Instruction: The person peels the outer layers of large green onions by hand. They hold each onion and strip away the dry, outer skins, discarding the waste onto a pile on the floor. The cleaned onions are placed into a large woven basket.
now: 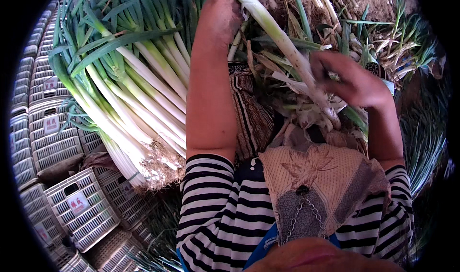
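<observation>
A long, thick green onion slants down from the top edge toward my lap, its root end lowest. My left hand grips it by the green upper part; the fingers are partly cut off by the frame's top. Motion blurs my right hand, which is beside the lower white shank with its fingers bent. Whether it holds a strip of peel is unclear. Loose peeled skins lie below the shank. To the left of my left forearm is a pile of pale, smooth green onions with roots toward me.
Stacked plastic crates with slatted sides and printed labels line the left. Untrimmed onions with dry leaves and soil lie at the top right. More green leaves spread along the right. A patterned cloth hangs at my chest.
</observation>
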The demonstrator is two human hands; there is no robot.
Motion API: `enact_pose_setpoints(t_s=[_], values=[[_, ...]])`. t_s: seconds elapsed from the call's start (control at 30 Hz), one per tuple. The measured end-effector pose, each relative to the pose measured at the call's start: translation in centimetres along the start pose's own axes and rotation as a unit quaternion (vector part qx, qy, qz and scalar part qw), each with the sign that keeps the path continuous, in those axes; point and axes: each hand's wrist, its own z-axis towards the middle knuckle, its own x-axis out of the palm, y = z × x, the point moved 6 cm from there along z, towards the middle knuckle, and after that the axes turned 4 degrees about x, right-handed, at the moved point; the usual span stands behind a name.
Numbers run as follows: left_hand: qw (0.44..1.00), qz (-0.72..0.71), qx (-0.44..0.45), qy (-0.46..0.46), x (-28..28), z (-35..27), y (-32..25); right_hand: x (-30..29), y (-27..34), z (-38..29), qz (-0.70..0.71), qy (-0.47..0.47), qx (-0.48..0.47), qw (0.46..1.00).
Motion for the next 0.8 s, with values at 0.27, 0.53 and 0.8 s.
enact_pose_setpoints(t_s=[0.27, 0.53, 0.8], values=[[0.999, 0.024, 0.046, -0.012, 1.4, -0.1, 1.5, -10.9, -2.1, -19.5, 0.55, -0.359, -0.184, 0.732], [0.991, 0.046, 0.068, 0.11, 2.3, -0.5, 3.7, -4.3, -5.5, -10.5, 0.122, -0.346, 0.27, 0.89], [0.696, 0.67, 0.26, -0.014, 2.8, -0.3, 2.4, 5.8, -8.8, -4.7, 0.03, -0.201, 0.258, 0.945]])
